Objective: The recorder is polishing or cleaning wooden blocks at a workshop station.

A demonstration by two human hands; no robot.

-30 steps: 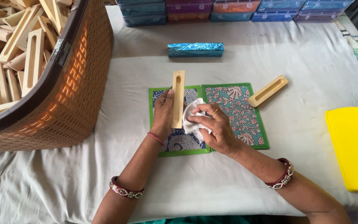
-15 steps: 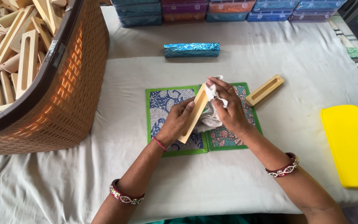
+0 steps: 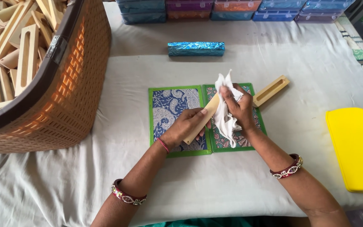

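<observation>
Since the earlier frames the slotted wooden piece point(image 3: 200, 122) has tipped from lying straight up the mat to slanting toward the right, and the white cloth point(image 3: 225, 110) has travelled from its lower part up to its far end. The left hand point(image 3: 184, 127) is gripping the lower end of the wooden piece, fingers closed around it, holding it tilted above the mat. The right hand point(image 3: 239, 108) is pinching the cloth in a closed grasp and pressing it against the upper end of the wood, so the two hands are sitting close together, joined by the piece between them; loose folds of cloth are hanging below and poking up above the fingers.

Beneath them two green-bordered paisley sheets point(image 3: 171, 107) are lying side by side near the middle of the cloth-covered table point(image 3: 274, 185). A second slotted wooden piece point(image 3: 271, 91) is lying slanted just beyond the right sheet's far right corner. Toward the table's far edge a box wrapped in shiny blue foil point(image 3: 196, 48) is resting, with a row of coloured boxes point(image 3: 232, 9) behind it. At the left edge a brown woven basket point(image 3: 64, 96) is holding many similar wooden pieces point(image 3: 17, 50). At the right edge a yellow plastic case point(image 3: 356, 147) is sitting.
</observation>
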